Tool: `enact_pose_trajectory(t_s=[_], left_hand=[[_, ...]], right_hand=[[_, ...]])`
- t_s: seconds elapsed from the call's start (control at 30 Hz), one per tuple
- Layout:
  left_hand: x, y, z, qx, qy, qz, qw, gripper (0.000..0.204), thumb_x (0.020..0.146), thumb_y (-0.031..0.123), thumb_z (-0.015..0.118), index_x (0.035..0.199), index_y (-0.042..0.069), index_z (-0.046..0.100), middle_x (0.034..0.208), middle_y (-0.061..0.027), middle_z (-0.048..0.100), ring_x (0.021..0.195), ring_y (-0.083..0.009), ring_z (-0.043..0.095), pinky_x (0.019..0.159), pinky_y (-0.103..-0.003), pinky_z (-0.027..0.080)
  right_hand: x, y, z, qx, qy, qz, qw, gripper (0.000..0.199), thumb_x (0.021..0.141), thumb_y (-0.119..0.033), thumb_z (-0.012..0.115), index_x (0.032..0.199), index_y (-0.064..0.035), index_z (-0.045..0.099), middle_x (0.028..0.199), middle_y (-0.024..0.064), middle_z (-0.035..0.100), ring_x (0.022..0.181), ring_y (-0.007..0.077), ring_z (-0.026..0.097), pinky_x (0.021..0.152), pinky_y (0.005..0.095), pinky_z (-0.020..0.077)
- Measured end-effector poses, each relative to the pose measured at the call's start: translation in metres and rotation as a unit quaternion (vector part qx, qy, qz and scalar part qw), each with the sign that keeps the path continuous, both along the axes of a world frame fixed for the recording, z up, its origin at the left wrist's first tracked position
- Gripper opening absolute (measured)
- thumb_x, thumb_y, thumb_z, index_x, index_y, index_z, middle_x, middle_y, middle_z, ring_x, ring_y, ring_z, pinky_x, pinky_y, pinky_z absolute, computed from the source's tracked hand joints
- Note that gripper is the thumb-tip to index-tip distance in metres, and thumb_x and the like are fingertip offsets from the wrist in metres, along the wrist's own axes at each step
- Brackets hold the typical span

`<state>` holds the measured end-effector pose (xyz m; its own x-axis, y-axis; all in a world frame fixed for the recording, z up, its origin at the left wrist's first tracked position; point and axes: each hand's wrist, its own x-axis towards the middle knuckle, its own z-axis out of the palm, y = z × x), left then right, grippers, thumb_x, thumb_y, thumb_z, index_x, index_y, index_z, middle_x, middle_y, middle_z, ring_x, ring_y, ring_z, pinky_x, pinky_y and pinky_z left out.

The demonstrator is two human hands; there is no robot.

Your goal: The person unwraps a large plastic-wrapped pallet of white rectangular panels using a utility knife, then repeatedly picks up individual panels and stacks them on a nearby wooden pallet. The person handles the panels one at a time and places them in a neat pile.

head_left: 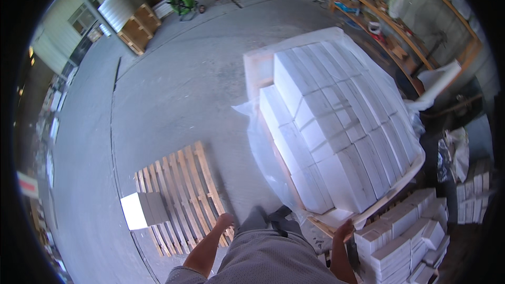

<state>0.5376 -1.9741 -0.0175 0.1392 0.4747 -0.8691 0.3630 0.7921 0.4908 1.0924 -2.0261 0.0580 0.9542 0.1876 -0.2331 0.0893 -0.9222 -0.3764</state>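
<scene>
My left hand [225, 221] hangs low at my side, beside the near right corner of a wooden slatted pallet [184, 186]. It looks loosely open, with nothing visible in it. A few white boxes [143, 209] stand together on that pallet's left edge. To the right, my right hand [344, 230] is near the front corner of a large stack of white boxes [336, 121]; its fingers look open and hold nothing I can see. Loose clear plastic film [268, 152] hangs around the stack, which rests on a wooden base. Whether the right hand touches the film is unclear.
More white boxes [402, 236] are piled at the lower right. Wooden shelving [389, 26] with buckets and tools runs along the right wall. A wooden crate [139, 29], a green reel [182, 3] and a post [97, 8] stand far off on the concrete floor [173, 79].
</scene>
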Motion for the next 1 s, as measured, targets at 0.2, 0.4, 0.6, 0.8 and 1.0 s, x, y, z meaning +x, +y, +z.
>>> enact_pose_trajectory(t_s=[0.2, 0.4, 0.6, 0.8, 1.0], left_hand=[[-0.027, -0.070, -0.025, 0.125, 0.028, 0.087, 0.988, 0.013, 0.077, 0.009, 0.058, 0.065, 0.007, 0.060, 0.061, -0.0064, 0.060, 0.050, -0.0195, 0.058, 0.042, -0.031, 0.045], [-0.073, -0.176, 0.011, 0.001, 0.158, 0.131, 0.979, 0.029, 0.091, 0.029, 0.047, 0.094, 0.004, 0.063, 0.084, -0.0099, 0.068, 0.066, -0.0198, 0.067, 0.049, -0.035, 0.051], [-0.106, -0.263, 0.026, -0.088, 0.194, 0.244, 0.946, 0.032, 0.089, 0.027, 0.046, 0.088, 0.000, 0.063, 0.078, -0.0115, 0.068, 0.059, -0.0217, 0.067, 0.048, -0.038, 0.052], [-0.087, -0.311, 0.028, -0.006, 0.174, 0.344, 0.923, 0.034, 0.089, 0.026, 0.043, 0.097, -0.002, 0.061, 0.088, -0.0131, 0.068, 0.069, -0.0223, 0.068, 0.058, -0.037, 0.054], [-0.010, -0.355, 0.053, -0.055, 0.135, 0.498, 0.855, 0.036, 0.089, 0.026, 0.043, 0.101, -0.003, 0.061, 0.095, -0.0142, 0.068, 0.074, -0.0224, 0.068, 0.062, -0.035, 0.055]], right_hand=[[0.055, -0.018, -0.066, -0.057, -0.039, 0.186, 0.980, 0.041, 0.101, -0.033, 0.036, 0.111, 0.0003, 0.058, 0.090, 0.0201, 0.065, 0.080, 0.0371, 0.064, 0.066, 0.0475, 0.0514], [0.022, -0.030, -0.057, 0.307, 0.164, -0.035, 0.937, 0.065, 0.093, -0.053, 0.043, 0.116, 0.0068, 0.050, 0.102, 0.0200, 0.062, 0.078, 0.0320, 0.066, 0.062, 0.0398, 0.0510], [-0.102, -0.036, -0.037, 0.071, 0.393, 0.120, 0.909, 0.061, 0.094, -0.049, 0.042, 0.116, 0.0070, 0.050, 0.104, 0.0206, 0.061, 0.081, 0.0322, 0.066, 0.063, 0.0405, 0.0514], [-0.165, -0.020, -0.032, -0.139, 0.492, 0.316, 0.799, 0.057, 0.094, -0.045, 0.041, 0.116, 0.0071, 0.049, 0.107, 0.0212, 0.061, 0.083, 0.0325, 0.066, 0.064, 0.0412, 0.0518], [-0.189, 0.079, -0.035, -0.178, 0.474, 0.457, 0.731, 0.057, 0.095, -0.045, 0.041, 0.118, 0.0070, 0.047, 0.108, 0.0211, 0.060, 0.083, 0.0327, 0.066, 0.063, 0.0410, 0.0521]])
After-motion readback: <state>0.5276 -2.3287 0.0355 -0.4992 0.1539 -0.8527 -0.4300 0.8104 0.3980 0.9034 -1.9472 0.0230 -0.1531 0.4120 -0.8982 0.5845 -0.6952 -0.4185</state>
